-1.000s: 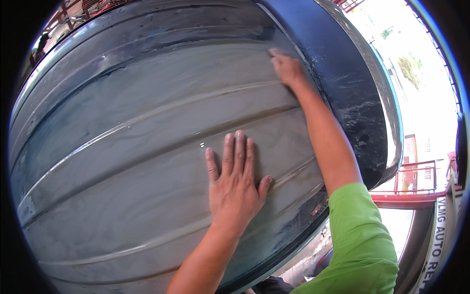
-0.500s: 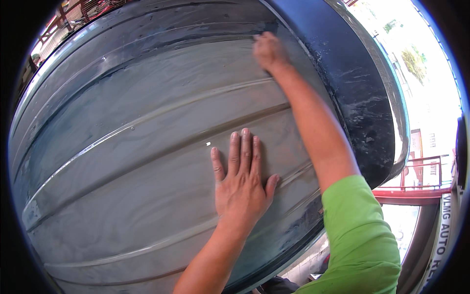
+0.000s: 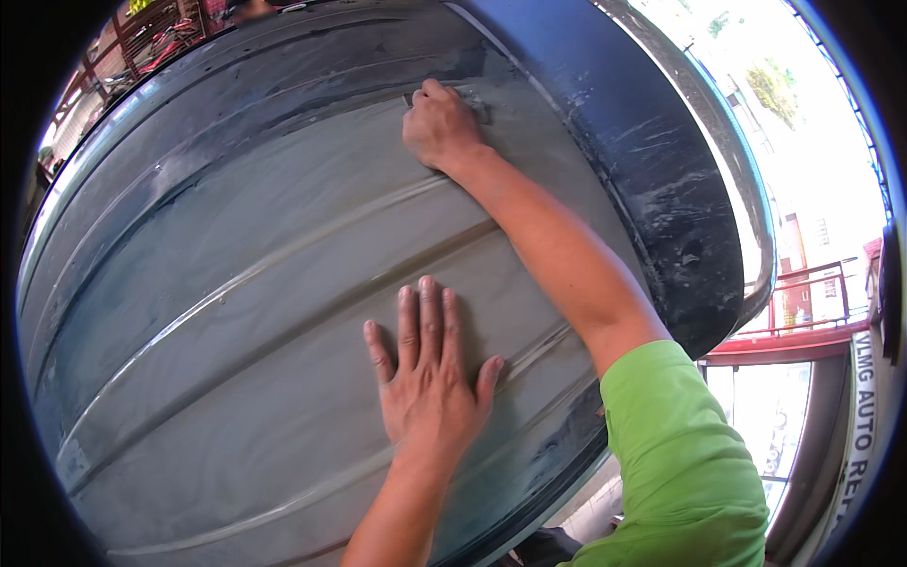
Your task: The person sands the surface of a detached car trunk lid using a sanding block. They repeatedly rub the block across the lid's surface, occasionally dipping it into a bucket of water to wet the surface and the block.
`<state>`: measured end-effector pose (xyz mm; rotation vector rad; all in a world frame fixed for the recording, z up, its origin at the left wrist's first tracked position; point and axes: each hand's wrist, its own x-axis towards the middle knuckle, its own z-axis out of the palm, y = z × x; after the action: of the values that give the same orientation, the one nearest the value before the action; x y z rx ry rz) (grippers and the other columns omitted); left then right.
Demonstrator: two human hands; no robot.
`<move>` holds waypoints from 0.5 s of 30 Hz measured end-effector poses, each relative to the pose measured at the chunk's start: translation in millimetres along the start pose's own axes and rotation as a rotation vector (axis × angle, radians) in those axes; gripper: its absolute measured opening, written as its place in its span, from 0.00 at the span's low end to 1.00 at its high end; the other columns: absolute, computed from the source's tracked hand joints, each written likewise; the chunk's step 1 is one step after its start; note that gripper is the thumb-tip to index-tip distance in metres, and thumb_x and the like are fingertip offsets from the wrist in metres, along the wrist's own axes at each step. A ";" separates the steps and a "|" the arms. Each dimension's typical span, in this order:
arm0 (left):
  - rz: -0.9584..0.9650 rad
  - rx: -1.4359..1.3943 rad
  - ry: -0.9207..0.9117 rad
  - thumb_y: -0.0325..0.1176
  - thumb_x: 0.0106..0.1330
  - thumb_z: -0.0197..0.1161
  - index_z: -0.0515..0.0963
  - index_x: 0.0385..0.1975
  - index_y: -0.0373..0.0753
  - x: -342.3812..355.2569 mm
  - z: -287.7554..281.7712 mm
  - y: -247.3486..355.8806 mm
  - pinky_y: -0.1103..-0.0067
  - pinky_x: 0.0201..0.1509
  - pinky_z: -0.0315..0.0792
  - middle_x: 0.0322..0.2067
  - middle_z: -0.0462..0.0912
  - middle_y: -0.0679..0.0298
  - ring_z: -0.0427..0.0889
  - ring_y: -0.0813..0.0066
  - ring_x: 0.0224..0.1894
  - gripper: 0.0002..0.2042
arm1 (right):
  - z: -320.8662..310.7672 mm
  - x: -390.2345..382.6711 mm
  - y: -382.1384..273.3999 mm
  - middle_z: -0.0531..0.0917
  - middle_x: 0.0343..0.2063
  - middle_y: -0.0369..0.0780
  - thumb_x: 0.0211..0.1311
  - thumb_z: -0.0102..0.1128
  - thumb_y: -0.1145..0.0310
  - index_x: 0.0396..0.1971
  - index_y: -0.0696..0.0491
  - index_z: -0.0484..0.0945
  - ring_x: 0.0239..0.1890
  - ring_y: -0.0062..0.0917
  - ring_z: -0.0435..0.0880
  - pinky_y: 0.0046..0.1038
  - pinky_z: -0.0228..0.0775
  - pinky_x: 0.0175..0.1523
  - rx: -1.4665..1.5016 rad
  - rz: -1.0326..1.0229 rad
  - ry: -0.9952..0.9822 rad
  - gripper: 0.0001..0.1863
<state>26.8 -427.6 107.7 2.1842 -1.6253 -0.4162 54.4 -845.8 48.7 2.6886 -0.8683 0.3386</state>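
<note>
Below me stretches the ribbed grey roof (image 3: 255, 350) of a vehicle, with smeared, patchy paint. My left hand (image 3: 430, 383) lies flat on it with the fingers spread, holding nothing. Farther off, near the roof's dark right-hand end, my right hand (image 3: 441, 126) is closed and pressed down on the surface. A dark grey edge of what looks like sandpaper (image 3: 409, 99) sticks out beside its fingers; most of the piece is hidden under the hand.
A dark blue, scuffed end panel (image 3: 652, 180) curves down to the right. Red railings (image 3: 803, 298) and a sign board (image 3: 862, 416) stand beyond it. A person's hand, blurred (image 3: 253, 9), shows at the roof's far edge. Reddish clutter (image 3: 170, 42) lies at the far left.
My right hand has swept left and slightly nearer across the roof. The left hand stays flat on the same area while the whole view has shifted. A blurred hand now shows at the far edge.
</note>
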 end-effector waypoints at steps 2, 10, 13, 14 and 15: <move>0.012 0.000 -0.007 0.62 0.70 0.59 0.56 0.80 0.39 0.5 -0.6 0.3 0.50 0.84 0.32 0.81 0.53 0.58 0.45 0.60 0.84 0.45 | -0.5 -5.8 11.6 0.87 0.44 0.48 0.68 0.49 0.62 0.31 0.57 0.89 0.54 0.40 0.84 0.37 0.77 0.62 0.226 0.252 0.097 0.20; -0.014 0.030 -0.056 0.62 0.69 0.59 0.56 0.80 0.40 2.5 -3.3 1.0 0.50 0.84 0.32 0.82 0.53 0.59 0.45 0.60 0.84 0.45 | -43.7 -29.4 -18.4 0.86 0.45 0.49 0.67 0.50 0.66 0.32 0.57 0.88 0.53 0.46 0.82 0.45 0.76 0.58 0.462 0.116 0.244 0.17; 0.008 0.003 -0.021 0.61 0.71 0.56 0.58 0.79 0.39 1.1 -4.6 0.7 0.48 0.84 0.31 0.82 0.52 0.59 0.45 0.62 0.84 0.43 | -47.8 -20.2 29.7 0.83 0.56 0.52 0.70 0.50 0.62 0.60 0.63 0.77 0.59 0.50 0.82 0.43 0.73 0.67 0.257 0.457 -0.095 0.25; 0.010 -0.008 -0.005 0.61 0.72 0.57 0.58 0.79 0.39 0.1 -5.2 0.5 0.48 0.84 0.30 0.82 0.52 0.59 0.45 0.62 0.84 0.43 | -50.8 -15.4 19.6 0.82 0.57 0.53 0.71 0.50 0.62 0.61 0.64 0.76 0.60 0.50 0.81 0.43 0.72 0.68 0.265 0.543 -0.068 0.26; 0.015 0.063 -0.005 0.63 0.69 0.58 0.55 0.80 0.39 -0.6 -4.9 0.5 0.49 0.84 0.32 0.82 0.52 0.58 0.43 0.60 0.85 0.46 | -54.8 -11.5 15.8 0.81 0.59 0.53 0.71 0.49 0.62 0.62 0.65 0.74 0.61 0.51 0.80 0.43 0.72 0.69 0.343 0.580 -0.088 0.27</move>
<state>28.4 -426.5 112.3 2.2165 -1.6786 -0.3714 28.8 -832.9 99.3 2.7041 -1.7599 0.5355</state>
